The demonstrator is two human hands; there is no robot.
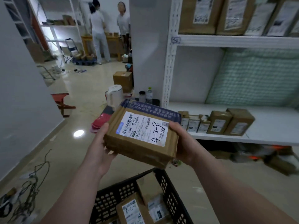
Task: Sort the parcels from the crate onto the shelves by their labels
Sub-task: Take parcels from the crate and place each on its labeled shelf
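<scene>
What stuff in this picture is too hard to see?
Head view, crate: cut off by the bottom edge, so its parcel count is unknown.
Head view, top-shelf parcels: labels too blurred to read.
Head view, things under the lowest shelf: blurred and shadowed.
Head view, held parcel: small print too tiny; underside faces away.

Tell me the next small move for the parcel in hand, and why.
Probably swing the parcel, gripped by the left hand and right hand, right toward the lower shelf. Its label reads 4-3-8; the post tag above seems to say 4-2, so this level may be 4-3, with bare board beside the row of small parcels.
</scene>
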